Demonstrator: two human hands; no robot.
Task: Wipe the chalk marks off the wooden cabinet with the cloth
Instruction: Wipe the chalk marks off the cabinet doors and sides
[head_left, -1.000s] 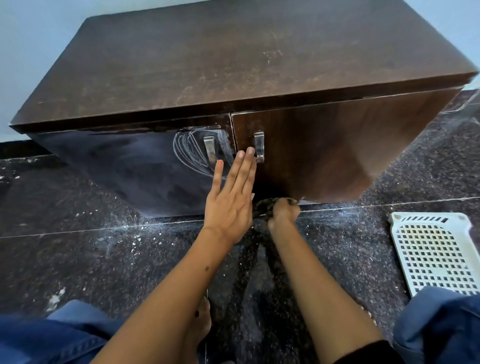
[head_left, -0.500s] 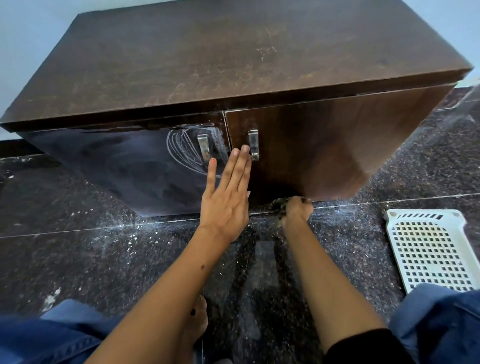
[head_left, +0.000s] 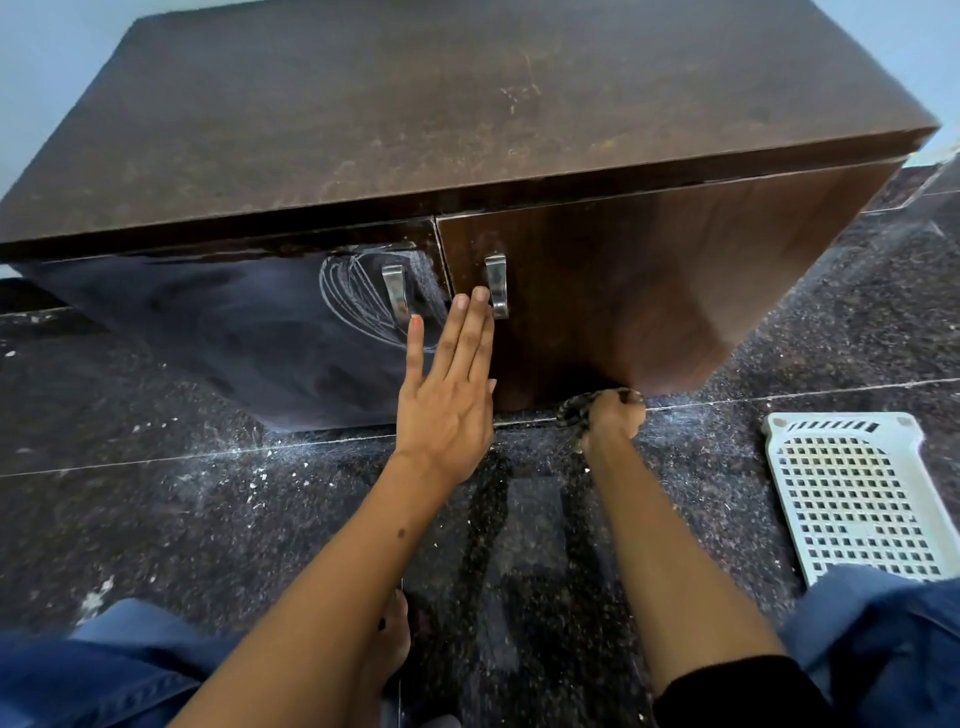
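A dark wooden cabinet (head_left: 467, 104) with two doors and metal handles stands on the floor in front of me. White chalk scribbles (head_left: 353, 296) cover the left door around its handle (head_left: 396, 293). My left hand (head_left: 447, 389) lies flat with straight fingers against the seam between the doors, below the right handle (head_left: 496, 283). My right hand (head_left: 613, 415) grips a dark patterned cloth (head_left: 574, 408) bunched at the bottom edge of the right door, where it meets the floor.
A white perforated plastic basket (head_left: 852, 493) lies on the dark speckled floor at the right. Chalk dust is scattered along the floor (head_left: 208, 467) in front of the cabinet. My blue-clad knees frame the bottom corners, and a bare foot (head_left: 395, 639) shows between my arms.
My right hand has slid the cloth rightward along the bottom edge of the right door. My left hand stays flat on the doors.
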